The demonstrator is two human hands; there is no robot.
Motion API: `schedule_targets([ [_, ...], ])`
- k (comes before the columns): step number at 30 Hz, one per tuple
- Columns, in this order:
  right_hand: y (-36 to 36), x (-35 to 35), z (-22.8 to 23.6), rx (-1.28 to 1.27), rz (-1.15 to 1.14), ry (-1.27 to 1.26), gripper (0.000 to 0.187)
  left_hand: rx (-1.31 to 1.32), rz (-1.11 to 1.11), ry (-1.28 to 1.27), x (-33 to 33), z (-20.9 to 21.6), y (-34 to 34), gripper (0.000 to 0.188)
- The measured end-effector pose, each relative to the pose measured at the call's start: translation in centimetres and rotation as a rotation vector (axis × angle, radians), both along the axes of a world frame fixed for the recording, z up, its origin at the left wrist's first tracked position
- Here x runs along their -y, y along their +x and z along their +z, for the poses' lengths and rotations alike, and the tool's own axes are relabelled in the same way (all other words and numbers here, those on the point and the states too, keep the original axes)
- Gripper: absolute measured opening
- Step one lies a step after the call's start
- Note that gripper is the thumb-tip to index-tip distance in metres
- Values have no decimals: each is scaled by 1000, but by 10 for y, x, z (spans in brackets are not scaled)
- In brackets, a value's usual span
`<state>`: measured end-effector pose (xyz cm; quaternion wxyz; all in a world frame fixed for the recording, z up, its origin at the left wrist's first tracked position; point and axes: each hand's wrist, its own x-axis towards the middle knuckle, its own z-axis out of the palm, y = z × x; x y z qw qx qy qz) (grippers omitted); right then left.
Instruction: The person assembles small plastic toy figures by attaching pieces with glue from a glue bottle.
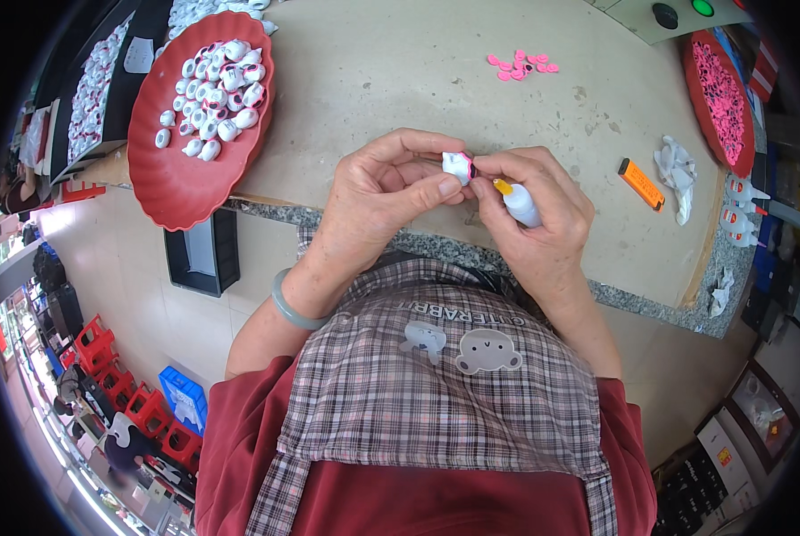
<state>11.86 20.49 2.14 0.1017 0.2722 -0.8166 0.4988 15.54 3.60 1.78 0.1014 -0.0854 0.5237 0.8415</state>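
My left hand (378,189) is closed, pinching a small white molded piece (455,164) with a pink and dark edge between thumb and fingers. Close against it, my right hand (550,198) has thumb and forefinger at the piece's pink edge. A white squeeze bottle (522,207) with a yellow tip is tucked in the same right hand, its tip pointing up and left. Whether the right fingertips hold a separate pink part is hidden. Beyond the hands, several small pink parts (518,66) lie loose on the table (373,80).
At the left stands a scalloped red tray (163,201) with many similar white pieces. Another red tray (745,159) at the far right holds pink parts. An orange-handled tool (641,184), crumpled tissue (676,177) and small bottles (739,223) lie right. A black bin (204,259) sits below the table edge.
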Motion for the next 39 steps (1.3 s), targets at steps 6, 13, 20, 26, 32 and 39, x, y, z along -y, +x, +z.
schedule_targets([
  [6, 1, -1, -5, -116, -12, 72, 27, -71, -3, -143, -5, 8, 2, 29],
  [13, 5, -2, -13, -276, -12, 92, 29, -335, 83, -497, -12, -1, 7, 27],
  [20, 9, 0, -13, -302, -34, 46, 31, -316, 114, -507, -17, 1, 11, 26],
  [26, 8, -2, -8, -175, -34, 15, 31, -210, 69, -372, -16, 4, 10, 26],
  [32, -2, -7, -3, 135, 45, -14, 23, -39, 42, -202, -11, 8, 9, 25],
  [39, -3, -6, -1, 172, 81, -20, 18, -8, 23, -197, -9, 12, 7, 25],
])
